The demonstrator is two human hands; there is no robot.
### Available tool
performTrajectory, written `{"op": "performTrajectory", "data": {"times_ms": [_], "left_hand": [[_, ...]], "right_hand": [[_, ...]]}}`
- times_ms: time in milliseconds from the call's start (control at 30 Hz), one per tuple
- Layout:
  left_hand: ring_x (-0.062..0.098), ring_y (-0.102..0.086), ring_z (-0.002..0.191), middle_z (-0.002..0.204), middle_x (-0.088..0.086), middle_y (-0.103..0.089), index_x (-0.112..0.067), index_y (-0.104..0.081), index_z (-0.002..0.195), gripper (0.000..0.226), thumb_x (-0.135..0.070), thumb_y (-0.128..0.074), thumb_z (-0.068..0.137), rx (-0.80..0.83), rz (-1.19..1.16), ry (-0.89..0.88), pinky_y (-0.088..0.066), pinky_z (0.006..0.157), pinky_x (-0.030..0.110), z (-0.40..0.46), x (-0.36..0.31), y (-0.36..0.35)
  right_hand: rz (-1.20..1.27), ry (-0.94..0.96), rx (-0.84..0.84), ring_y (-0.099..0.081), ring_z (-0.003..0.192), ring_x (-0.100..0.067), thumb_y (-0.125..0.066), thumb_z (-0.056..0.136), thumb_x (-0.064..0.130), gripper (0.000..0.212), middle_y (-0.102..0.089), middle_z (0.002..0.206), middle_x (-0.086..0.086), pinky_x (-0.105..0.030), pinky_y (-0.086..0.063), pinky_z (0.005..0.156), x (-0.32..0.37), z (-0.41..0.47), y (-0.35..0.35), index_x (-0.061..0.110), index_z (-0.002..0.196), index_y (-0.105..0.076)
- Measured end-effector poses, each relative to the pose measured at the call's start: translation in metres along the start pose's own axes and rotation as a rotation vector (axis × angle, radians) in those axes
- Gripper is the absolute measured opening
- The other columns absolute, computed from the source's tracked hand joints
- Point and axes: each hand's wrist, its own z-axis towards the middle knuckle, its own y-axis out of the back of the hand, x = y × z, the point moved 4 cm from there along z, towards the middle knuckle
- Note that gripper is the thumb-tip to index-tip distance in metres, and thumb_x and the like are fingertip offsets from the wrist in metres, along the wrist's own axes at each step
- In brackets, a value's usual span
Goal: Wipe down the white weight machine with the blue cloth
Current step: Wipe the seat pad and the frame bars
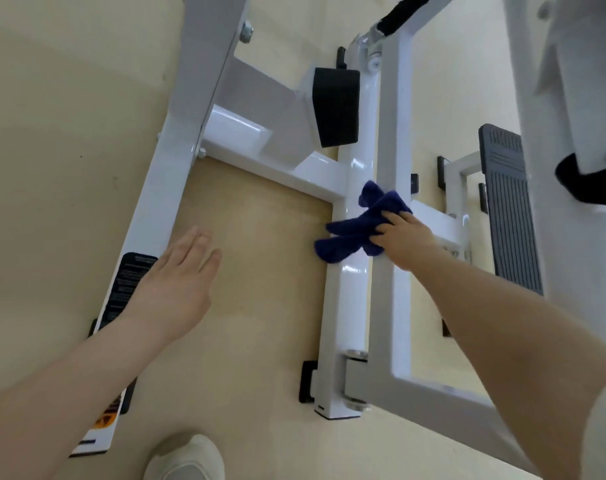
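The white weight machine (346,299) fills the view from above, its frame bars lying on a beige floor. My right hand (403,240) grips the bunched blue cloth (355,228) and holds it against the long white floor bar, where a cross bar joins it. My left hand (180,282) hovers flat with straight fingers over the floor between the left bar and the middle bar, holding nothing.
A black pad (336,105) sits on the frame above the cloth. A grey ribbed foot plate (509,216) lies to the right. A warning label (125,289) marks the left bar. My shoe (185,459) shows at the bottom edge.
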Motion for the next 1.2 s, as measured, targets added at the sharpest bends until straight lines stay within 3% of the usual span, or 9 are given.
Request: {"op": "performTrajectory", "data": {"times_ms": [400, 600, 667, 767, 833, 967, 1067, 1133, 1200], "left_hand": [[0.044, -0.060, 0.107, 0.119, 0.027, -0.060, 0.005, -0.068, 0.100, 0.058, 0.003, -0.084, 0.045, 0.034, -0.061, -0.113, -0.053, 0.074, 0.056, 0.007, -0.010, 0.009], [0.041, -0.063, 0.102, 0.121, 0.024, -0.060, 0.002, -0.068, 0.095, 0.042, 0.006, -0.078, 0.054, 0.063, -0.172, -0.134, -0.057, 0.067, 0.050, -0.008, -0.008, 0.033], [0.038, -0.056, 0.115, 0.134, 0.020, -0.051, 0.000, -0.064, 0.109, 0.039, 0.003, -0.070, 0.071, 0.061, -0.264, -0.094, -0.053, 0.083, 0.045, -0.011, -0.011, 0.052], [0.022, -0.035, 0.134, 0.150, 0.005, -0.030, -0.016, -0.031, 0.145, 0.055, -0.013, -0.049, 0.093, 0.199, -0.531, 0.107, -0.030, 0.104, 0.026, -0.015, -0.017, 0.087], [0.014, -0.033, 0.135, 0.149, -0.003, -0.032, -0.024, -0.018, 0.149, 0.062, -0.022, -0.049, 0.095, 0.265, -0.699, 0.226, -0.027, 0.101, 0.020, -0.023, -0.024, 0.116], [0.013, -0.043, 0.126, 0.143, -0.006, -0.042, -0.023, -0.030, 0.145, 0.049, -0.019, -0.042, 0.098, 0.242, -0.815, 0.326, -0.031, 0.094, 0.018, -0.033, -0.028, 0.183], [0.017, -0.054, 0.097, 0.110, -0.004, -0.056, -0.019, -0.043, 0.136, 0.039, -0.013, -0.035, 0.099, 0.148, -0.779, 0.416, -0.036, 0.071, 0.015, -0.033, -0.023, 0.235], [0.017, -0.054, 0.082, 0.098, 0.003, -0.058, -0.015, -0.047, 0.132, 0.036, -0.011, -0.032, 0.099, 0.105, -0.766, 0.446, -0.035, 0.054, 0.010, -0.032, -0.025, 0.265], [0.016, -0.052, 0.095, 0.116, 0.008, -0.059, -0.010, -0.047, 0.132, 0.035, -0.009, -0.032, 0.100, 0.055, -0.752, 0.479, -0.032, 0.060, 0.010, -0.033, -0.028, 0.292]], "right_hand": [[0.148, 0.096, 0.041, -0.038, 0.128, -0.020, -0.053, 0.091, 0.028, 0.024, -0.061, 0.118, 0.008, -0.034, -0.020, 0.114, 0.044, -0.012, -0.028, 0.027, 0.111, -0.066], [0.076, 0.251, 0.537, -0.052, 0.104, -0.026, -0.050, 0.087, 0.039, 0.039, -0.054, 0.110, -0.001, -0.033, -0.039, 0.083, 0.115, -0.034, -0.019, 0.020, 0.122, -0.052], [0.269, 0.223, 0.545, -0.058, 0.090, -0.022, -0.048, 0.089, 0.027, 0.026, -0.060, 0.093, 0.000, -0.031, -0.046, 0.087, 0.125, -0.040, 0.015, 0.017, 0.109, -0.061], [0.715, 0.199, 0.378, -0.056, 0.090, -0.025, -0.041, 0.089, 0.006, 0.031, -0.064, 0.103, -0.010, -0.032, -0.046, 0.080, 0.124, -0.050, 0.087, 0.006, 0.111, -0.063], [0.985, 0.211, 0.232, -0.051, 0.092, -0.023, -0.037, 0.089, 0.000, 0.031, -0.059, 0.101, -0.007, -0.028, -0.040, 0.077, 0.119, -0.063, 0.142, 0.008, 0.105, -0.062], [1.555, 0.222, 0.048, -0.056, 0.083, -0.024, -0.040, 0.087, 0.015, 0.030, -0.063, 0.092, -0.011, -0.031, -0.046, 0.080, 0.112, -0.094, 0.216, 0.003, 0.103, -0.063], [1.884, 0.137, 0.013, -0.065, 0.087, -0.029, -0.044, 0.084, 0.033, 0.036, -0.068, 0.100, -0.019, -0.041, -0.053, 0.085, 0.104, -0.117, 0.255, 0.007, 0.099, -0.065], [2.026, 0.156, 0.062, -0.067, 0.076, -0.023, -0.042, 0.094, 0.027, 0.033, -0.069, 0.089, -0.017, -0.031, -0.055, 0.072, 0.098, -0.130, 0.280, 0.002, 0.096, -0.064], [2.095, 0.200, 0.104, -0.064, 0.056, -0.011, -0.041, 0.096, 0.018, 0.028, -0.065, 0.068, -0.004, -0.017, -0.050, 0.053, 0.087, -0.145, 0.302, 0.007, 0.079, -0.061]]}}
